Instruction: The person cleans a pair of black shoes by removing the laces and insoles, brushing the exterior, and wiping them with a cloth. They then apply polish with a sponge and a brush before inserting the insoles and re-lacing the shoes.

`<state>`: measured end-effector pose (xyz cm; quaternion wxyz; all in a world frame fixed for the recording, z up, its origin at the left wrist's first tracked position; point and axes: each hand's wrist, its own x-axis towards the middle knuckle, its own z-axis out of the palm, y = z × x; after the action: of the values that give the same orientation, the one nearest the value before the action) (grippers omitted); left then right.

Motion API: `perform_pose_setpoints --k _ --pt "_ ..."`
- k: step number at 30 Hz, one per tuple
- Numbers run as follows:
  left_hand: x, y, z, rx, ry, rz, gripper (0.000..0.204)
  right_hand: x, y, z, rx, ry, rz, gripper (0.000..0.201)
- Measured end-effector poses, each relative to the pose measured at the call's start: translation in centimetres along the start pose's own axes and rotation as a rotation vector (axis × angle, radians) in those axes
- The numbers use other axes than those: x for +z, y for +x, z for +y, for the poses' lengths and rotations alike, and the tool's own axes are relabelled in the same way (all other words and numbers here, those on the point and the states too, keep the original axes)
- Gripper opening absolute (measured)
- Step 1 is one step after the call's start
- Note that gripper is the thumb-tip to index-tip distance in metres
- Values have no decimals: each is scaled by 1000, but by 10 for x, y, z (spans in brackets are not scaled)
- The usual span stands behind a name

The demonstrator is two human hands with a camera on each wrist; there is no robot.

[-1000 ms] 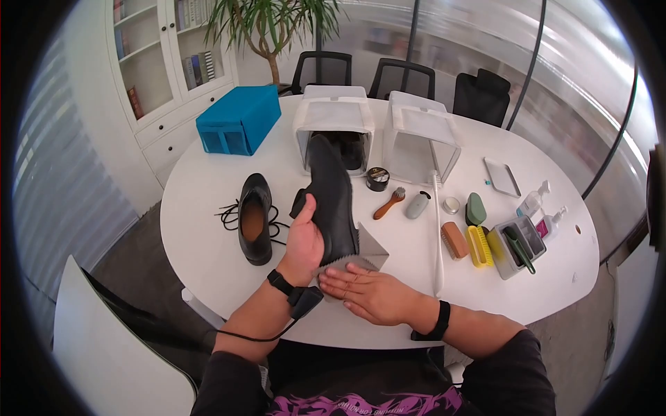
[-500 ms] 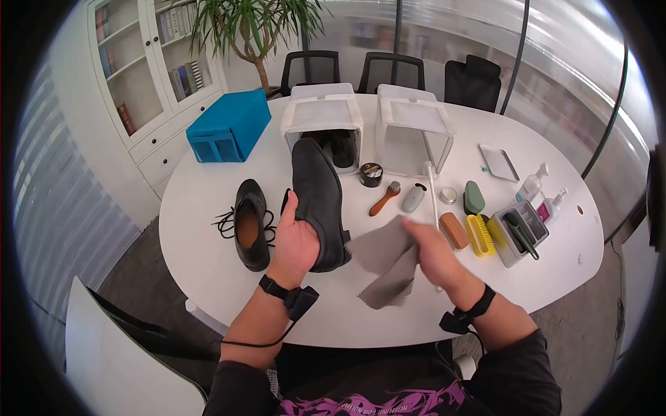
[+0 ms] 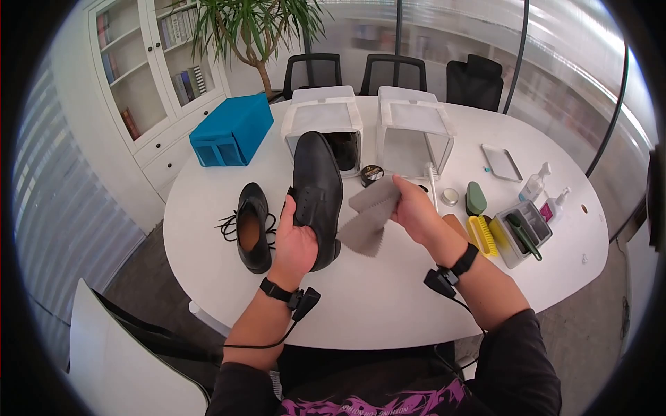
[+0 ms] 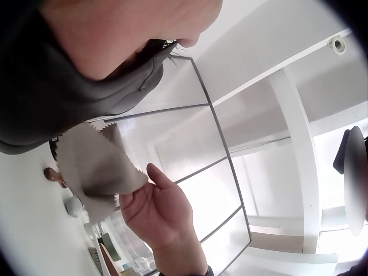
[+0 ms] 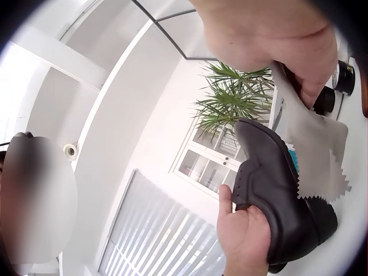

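Note:
A black leather shoe (image 3: 318, 191) is held up over the table by my left hand (image 3: 295, 248), whose thumb lies along its opening; its toe points away from me. My right hand (image 3: 420, 211) pinches a grey cloth (image 3: 371, 218) with zigzag edges, which hangs just right of the shoe's heel. In the right wrist view the cloth (image 5: 316, 155) overlaps the heel side of the shoe (image 5: 270, 190); whether they touch I cannot tell. The second black shoe (image 3: 254, 229) stands on the table at the left, its laces loose.
At the back stand a blue box (image 3: 232, 130) and two white boxes (image 3: 322, 111) (image 3: 416, 125), the left one with dark shoes inside. To the right lie a round tin (image 3: 449, 197), a green brush (image 3: 475, 199), a yellow brush (image 3: 481, 234), a grey caddy (image 3: 524, 232), bottles (image 3: 535, 182) and a tray (image 3: 501, 162).
My right hand has taken the cloth away from the shoe's heel and now holds it higher, hanging down beside the shoe. The left hand keeps its grip, with the shoe turned slightly.

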<state>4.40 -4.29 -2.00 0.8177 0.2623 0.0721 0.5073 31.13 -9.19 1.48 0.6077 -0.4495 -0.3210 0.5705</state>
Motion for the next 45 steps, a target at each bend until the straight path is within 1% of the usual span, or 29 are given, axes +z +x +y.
perform_pose_setpoints --k 2,4,5,7,8,9,11,12,14,16,17,18,19,20,23,25,26,28,29,31,33,35,36,38,39,41,42,43,45 --pt "2 -2 -1 7 3 1 63 -1 14 0 -33 38 -43 56" --pt "5 -3 0 69 67 51 61 -8 24 -1 23 -255 -205 58" --pt "4 -3 1 70 65 56 61 -18 27 2 29 -256 -206 58" --pt "1 -3 2 109 82 27 61 -36 32 10 -50 -532 -80 66" --pt "1 -4 4 111 75 38 61 -30 12 3 -146 -591 18 65" --pt "3 -5 6 121 92 20 60 -27 -5 -8 -134 -597 13 65" --pt "2 -12 7 133 99 9 60 -31 -32 -31 -50 -1021 102 53" --pt "3 -12 8 133 110 -16 58 -32 -42 -34 -51 -1030 102 53" --pt "1 -11 10 135 112 -48 57 -40 -65 -32 -263 -1456 255 41" --pt "-5 -15 14 36 17 -126 57 -49 -75 -29 -255 -1446 304 37" --pt "-5 -16 12 39 14 -128 57 -52 -77 -28 -250 -1425 351 33" --pt "-4 -16 11 -11 -24 -128 57 -54 -77 -29 -257 -1426 352 33" --pt "-3 -16 10 -61 -60 -127 58 -55 -77 -30 -225 -1371 372 32" --pt "-6 -17 8 -59 -58 -128 58 -56 -78 -30 -190 -1315 391 32" --pt "-8 -18 2 -95 66 -178 57 -63 -78 -28 -246 -1291 422 31" --pt "-1 -20 -1 -76 215 -145 58 -63 -79 -28 -241 -1288 425 31" --pt "-2 -19 -1 -79 218 -148 58 -63 -80 -28 -233 -1289 420 31" --pt "-9 -16 0 -79 75 -105 57 -65 -81 -28 -242 -1288 409 30" --pt "-7 -15 2 -81 75 -106 57 -65 -81 -28 -251 -1290 393 30" --pt "-1 -13 9 -121 -99 -86 56 -70 -79 -26 -267 -1298 386 30" --pt "-2 -11 11 -143 -89 -71 55 -70 -78 -26 -283 -1306 376 30" --pt "-5 -11 10 -238 -147 -142 61 -69 -77 -26 -281 -1281 379 30" --pt "-7 -11 7 -237 -147 -142 61 -68 -77 -25 -281 -1281 379 30" --pt "-8 -13 -1 -289 -71 -289 73 -66 -77 -20 -340 -1239 319 29" --pt "-4 -14 -4 -286 -72 -286 73 -63 -78 -17 -338 -1240 315 29" --pt "8 -19 -7 -325 -74 -237 72 -50 -81 -13 -475 -1188 175 27" --pt "8 -19 -7 -324 -75 -236 72 -41 -87 -17 -419 -1245 110 26" --pt "8 -19 -7 -324 -48 -266 72 -31 -92 -20 -417 -1247 109 26" --pt "5 -20 -8 -323 -22 -294 73 -15 -98 -22 -386 -1246 -14 25"
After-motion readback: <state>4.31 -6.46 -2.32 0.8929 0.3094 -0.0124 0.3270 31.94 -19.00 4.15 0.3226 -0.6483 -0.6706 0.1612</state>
